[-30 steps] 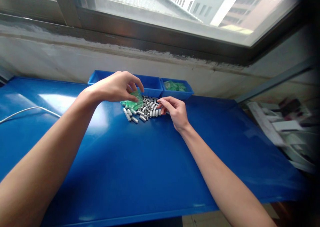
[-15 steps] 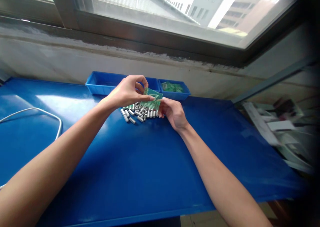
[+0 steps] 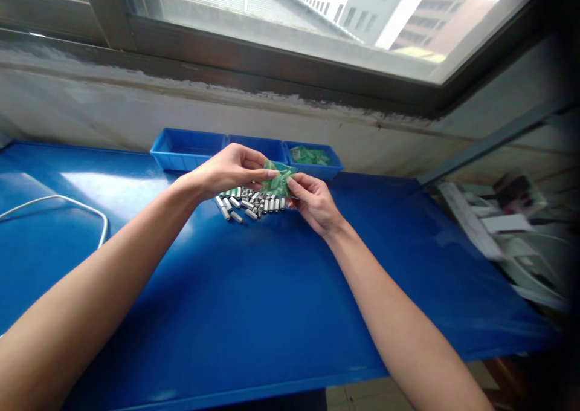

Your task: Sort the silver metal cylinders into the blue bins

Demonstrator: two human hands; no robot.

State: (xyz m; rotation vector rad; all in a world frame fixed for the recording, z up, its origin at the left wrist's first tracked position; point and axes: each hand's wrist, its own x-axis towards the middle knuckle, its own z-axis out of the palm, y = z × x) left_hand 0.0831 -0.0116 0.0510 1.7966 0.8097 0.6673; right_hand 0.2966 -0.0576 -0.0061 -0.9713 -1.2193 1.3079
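Note:
A small see-through green bag is held up between both hands, above several metal cylinders lying in a pile on the blue table. My left hand pinches the bag's left side between thumb and fingers. On its right side, the thumb and fingers of my right hand grip it. Something slim and pale shows at the bag's middle, too small to make out.
Three blue bins stand against the wall: a left one, a middle one and a right one with green bags. A white cable curves over the table at left. Blurred white items lie far right.
The fingers of my left hand have come down closer to its thumb. My right thumb has moved onto the bag, which looks flatter and more crumpled. The view has shifted slightly.

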